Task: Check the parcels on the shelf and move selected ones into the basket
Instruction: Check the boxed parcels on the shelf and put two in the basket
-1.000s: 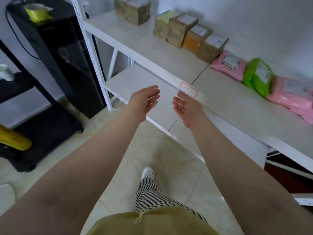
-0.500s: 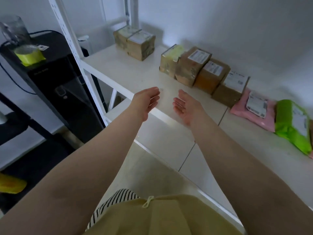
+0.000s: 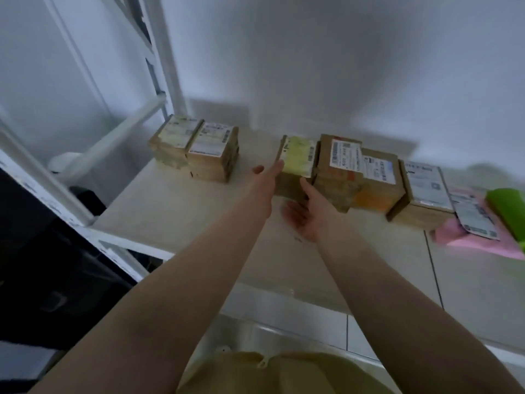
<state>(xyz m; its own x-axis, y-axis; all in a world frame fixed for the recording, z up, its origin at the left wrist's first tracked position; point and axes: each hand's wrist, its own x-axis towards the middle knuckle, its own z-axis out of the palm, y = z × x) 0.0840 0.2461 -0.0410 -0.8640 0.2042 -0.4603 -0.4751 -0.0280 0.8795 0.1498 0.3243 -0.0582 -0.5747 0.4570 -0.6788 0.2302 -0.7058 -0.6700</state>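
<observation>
A white shelf (image 3: 176,211) stands against a pale wall, and it now fills much more of the view than half a second ago, when its front edge and the lower shelf were still in sight. Both hands have moved forward from open air above the shelf edge to the box with the yellowish label (image 3: 297,169). The left hand (image 3: 265,177) lies with straight fingers along the box's left side, thumb raised; it touches the box without curling round it. The right hand (image 3: 308,211) is palm-up and relaxed at the box's near right corner, thumb reaching toward the corner; the blur hides whether it presses there. Neither hand grips anything.

The box sits on the shelf, its right side against a taller brown box (image 3: 338,177), followed to the right by an orange-fronted box (image 3: 375,184) and another brown box (image 3: 423,194). Farther right lie a pink mailing bag (image 3: 466,237) and a green bag (image 3: 508,206), now partly cut off by the frame. A pair of boxes (image 3: 196,149) stands apart to the left, near the white upright post (image 3: 167,52). No basket is in view.
</observation>
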